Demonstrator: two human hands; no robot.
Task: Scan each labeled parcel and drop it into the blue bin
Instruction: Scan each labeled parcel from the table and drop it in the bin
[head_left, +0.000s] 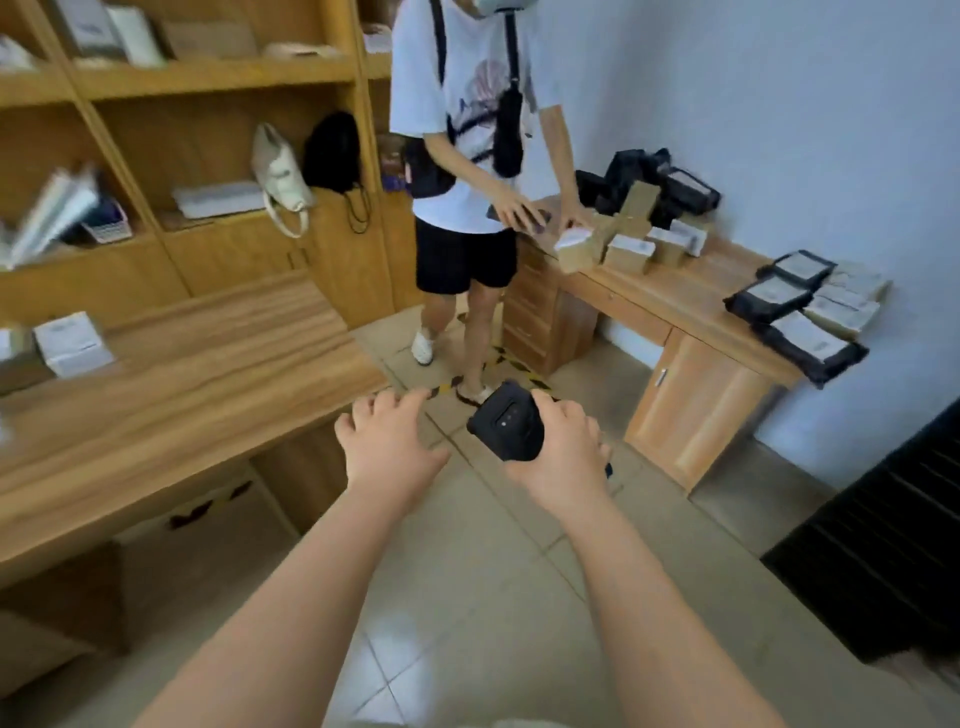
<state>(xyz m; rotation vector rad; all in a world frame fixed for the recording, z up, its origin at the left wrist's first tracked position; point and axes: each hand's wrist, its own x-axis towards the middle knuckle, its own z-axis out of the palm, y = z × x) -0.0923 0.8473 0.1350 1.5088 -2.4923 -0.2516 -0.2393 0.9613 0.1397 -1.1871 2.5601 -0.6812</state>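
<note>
**HEAD VIEW: 2 HANDS, 1 SCANNER, PARCELS ON DESK**

Clock positions were read from the middle of the view.

1. Left hand (387, 441), 7 o'clock, close to centre. Palm down, fingers spread and slightly bent, holding nothing. It hung over the tiled floor just off the corner of the table (182, 374).

2. Right hand (563, 447), 5 o'clock, close to centre. Fingers and thumb were wrapped round the scanner (506, 423), a black handheld unit whose head pointed toward 11 o'clock.

3. Boxed parcels (623, 244), 2 o'clock. Small brown cartons with white labels, clustered at the far end of the desk (675, 296), some stacked and some tilted. Count could not be told through the blur.

4. Bagged parcels (795, 306), 3 o'clock. Black mailer bags with white labels, lying overlapped at the near end of the same desk, with pale flat packets just beside them at the wall. More black bags sat behind the cartons at 1 o'clock.

5. Standing person (467, 156), 12 o'clock. White shirt, black shorts, at the desk's far corner. 1 hand touched a labelled carton; the other held a dark flat item.

6. Table, 9 o'clock. Wood-grain top carrying a white box (72, 343) at its left edge.

7. Shelving (208, 78), 10 to 11 o'clock. Wooden, holding papers and boxes, with a white bag (280, 171) and a black bag (332, 150) hung in front.

8. Dark slatted crate (883, 545), 4 o'clock, on the floor against the wall.

9. Floor tape (514, 364), yellow and black, near centre at the standing person's feet.
</note>
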